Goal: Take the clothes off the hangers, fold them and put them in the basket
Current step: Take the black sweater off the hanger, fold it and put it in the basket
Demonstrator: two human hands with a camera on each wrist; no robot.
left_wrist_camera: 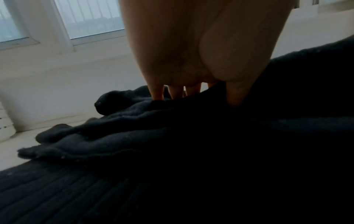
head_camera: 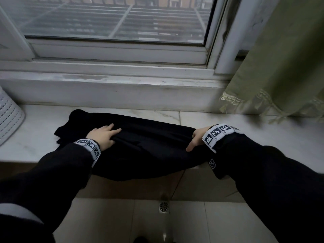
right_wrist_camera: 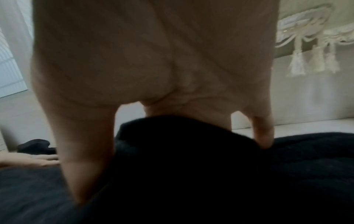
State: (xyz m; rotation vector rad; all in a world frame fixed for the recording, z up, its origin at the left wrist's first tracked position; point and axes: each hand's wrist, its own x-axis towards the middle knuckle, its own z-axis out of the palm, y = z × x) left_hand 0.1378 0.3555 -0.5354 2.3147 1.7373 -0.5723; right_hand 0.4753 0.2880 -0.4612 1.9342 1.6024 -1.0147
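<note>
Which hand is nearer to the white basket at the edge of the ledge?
Left. The left hand rests on the black garment at its end toward the white basket; the right hand holds the garment's far end, near the green curtain.

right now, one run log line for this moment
stage: folding | black garment on sill | left hand pressing it | right hand gripping its end | basket left

Black garment (head_camera: 140, 142), seemingly folded, on ledge (head_camera: 228, 123)

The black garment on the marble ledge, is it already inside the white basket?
No, the black garment lies on the pale marble ledge, apart from the white perforated plastic basket at the left edge.
</note>
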